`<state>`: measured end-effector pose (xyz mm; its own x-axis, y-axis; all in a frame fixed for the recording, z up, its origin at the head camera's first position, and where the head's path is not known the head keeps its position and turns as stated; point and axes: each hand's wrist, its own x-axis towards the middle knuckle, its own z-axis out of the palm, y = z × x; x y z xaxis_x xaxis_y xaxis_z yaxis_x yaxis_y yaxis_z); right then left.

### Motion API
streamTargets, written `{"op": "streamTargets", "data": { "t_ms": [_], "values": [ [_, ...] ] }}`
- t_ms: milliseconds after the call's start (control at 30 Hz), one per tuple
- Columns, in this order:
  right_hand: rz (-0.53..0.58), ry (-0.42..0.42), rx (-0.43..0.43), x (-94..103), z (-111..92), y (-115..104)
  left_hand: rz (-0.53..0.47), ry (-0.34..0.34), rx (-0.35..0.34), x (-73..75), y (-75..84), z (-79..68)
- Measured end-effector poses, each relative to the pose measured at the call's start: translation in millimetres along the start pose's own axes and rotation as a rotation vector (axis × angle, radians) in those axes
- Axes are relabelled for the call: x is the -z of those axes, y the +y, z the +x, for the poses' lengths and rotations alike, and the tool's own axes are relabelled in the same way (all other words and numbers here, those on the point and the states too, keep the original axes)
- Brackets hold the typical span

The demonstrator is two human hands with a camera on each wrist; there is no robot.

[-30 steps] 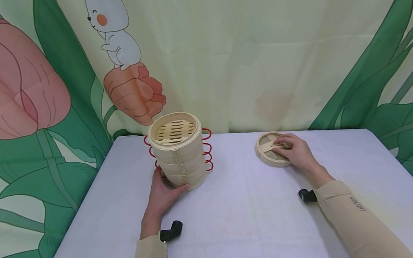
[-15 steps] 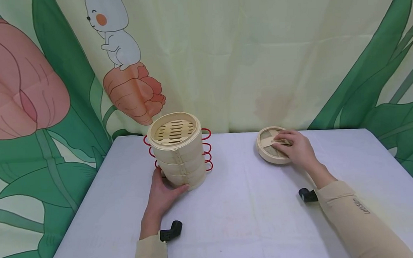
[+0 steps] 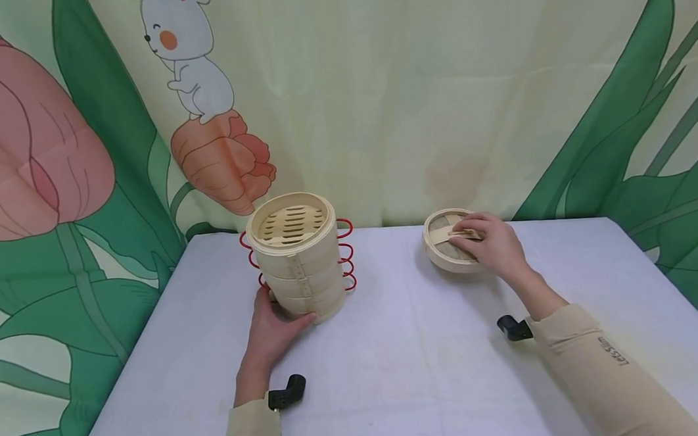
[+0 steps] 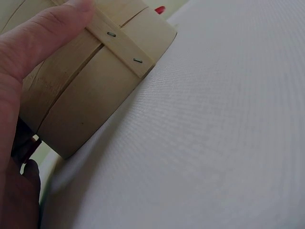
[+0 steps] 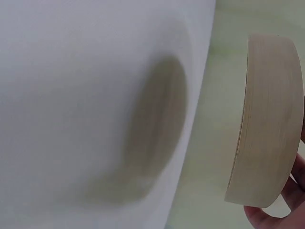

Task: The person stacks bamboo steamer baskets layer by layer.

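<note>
A tall stack of round bamboo steamer baskets (image 3: pixel 277 264) stands on the table at left of centre in the head view, its slatted top uncovered. Red loops stick out from both its sides. My left hand (image 3: pixel 273 328) grips the stack low down, with the thumb across the front and the other fingers round the left side, partly hidden. Over at the right, my right hand (image 3: pixel 493 246) pinches the strip handle of a round bamboo steamer lid (image 3: pixel 446 259). In the right wrist view the lid (image 5: pixel 269 119) hangs above the table, apart from its shadow.
A white cloth covers the table (image 3: pixel 387 374). Behind its far edge hangs a pale curtain (image 3: pixel 367 111) printed with a rabbit, a tulip and green leaves. Black wrist cameras sit at both beige sleeves (image 3: pixel 606 369).
My right hand has raised the steamer lid off the table and carried it slightly leftward. My left hand keeps its grip on the standing stack. The head view has shifted a little.
</note>
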<state>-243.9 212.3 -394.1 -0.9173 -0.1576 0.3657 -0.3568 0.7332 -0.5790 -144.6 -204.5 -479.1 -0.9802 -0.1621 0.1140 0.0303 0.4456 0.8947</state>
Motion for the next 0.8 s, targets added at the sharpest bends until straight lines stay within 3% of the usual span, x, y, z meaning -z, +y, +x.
{"op": "streamTargets", "data": {
  "t_ms": [467, 800],
  "values": [
    [0.035, 0.045, 0.064, 9.9, 12.2, -40.7, -0.011, -0.006, 0.002, 1.4, 0.3, 0.3],
    [0.073, 0.031, 0.039, 14.0, 24.0, -76.5, -0.001, -0.001, 0.012, 0.4, -0.8, 0.7]
  ]
}}
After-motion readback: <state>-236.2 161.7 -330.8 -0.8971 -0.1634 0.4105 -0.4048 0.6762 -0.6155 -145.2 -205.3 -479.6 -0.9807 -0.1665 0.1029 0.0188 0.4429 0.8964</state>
